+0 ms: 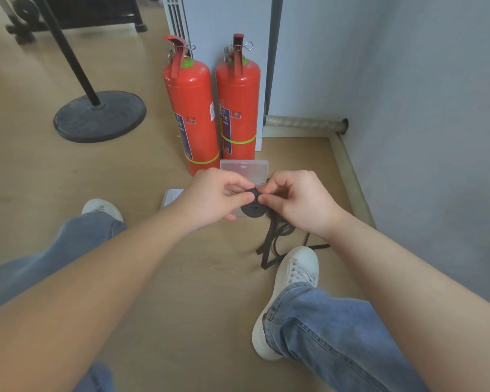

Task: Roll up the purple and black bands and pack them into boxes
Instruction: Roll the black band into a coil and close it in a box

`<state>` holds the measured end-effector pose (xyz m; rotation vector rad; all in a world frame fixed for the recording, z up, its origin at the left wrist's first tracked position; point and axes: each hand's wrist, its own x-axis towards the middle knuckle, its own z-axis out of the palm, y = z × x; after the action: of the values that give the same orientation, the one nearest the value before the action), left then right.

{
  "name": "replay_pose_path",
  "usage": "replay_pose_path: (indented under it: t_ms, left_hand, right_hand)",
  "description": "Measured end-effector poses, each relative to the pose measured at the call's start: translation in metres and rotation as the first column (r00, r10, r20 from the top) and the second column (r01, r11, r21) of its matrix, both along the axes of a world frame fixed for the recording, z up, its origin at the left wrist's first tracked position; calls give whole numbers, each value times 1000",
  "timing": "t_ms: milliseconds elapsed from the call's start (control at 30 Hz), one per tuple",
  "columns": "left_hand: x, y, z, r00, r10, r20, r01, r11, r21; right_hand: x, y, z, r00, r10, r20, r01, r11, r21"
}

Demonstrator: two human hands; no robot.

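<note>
Pinching a small, tight coil of the black band (255, 192), the left hand (215, 198) and right hand (297, 202) meet above the wooden floor (181, 278), fingers (235, 183) of both curled onto it. Its flat, matte loose tail (270, 244) drops in slack loops onto the floor beside a white shoe (297, 267). A finished disc-shaped black roll (253, 213) lies just beneath the hands. Behind them, a clear plastic box (245, 168) sits by two red fire extinguishers (193, 114). A skirting board (351, 176) and wall bound the right; open floor spreads left.
</note>
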<state>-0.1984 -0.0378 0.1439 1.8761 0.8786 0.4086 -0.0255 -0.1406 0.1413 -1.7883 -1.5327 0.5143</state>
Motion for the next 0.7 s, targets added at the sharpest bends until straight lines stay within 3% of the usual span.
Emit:
replay_pose_path:
  t_ms: [100, 200, 333, 467, 600, 700]
  left_hand:
    - [0, 3, 0, 993, -53, -108, 67, 988, 136]
    - [1, 2, -4, 993, -54, -105, 72, 982, 173]
    - [4, 0, -13, 999, 42, 14, -42, 999, 30]
    - [8, -3, -10, 972, 181, 150, -155, 973, -170]
    - [5, -4, -4, 978, 155, 137, -107, 946, -307]
    - [-1, 0, -2, 999, 32, -4, -32, 989, -143]
  right_hand:
    - [-1, -1, -2, 997, 41, 60, -42, 999, 10]
    - [-4, 1, -4, 998, 14, -64, -13, 1000, 11]
    - [-3, 1, -8, 944, -34, -329, 31, 999, -15]
    - [-3, 0, -4, 881, -97, -463, 89, 995, -39]
    - [1, 0, -1, 920, -110, -376, 105, 994, -33]
    - [2, -2, -1, 969, -65, -240, 56, 998, -42]
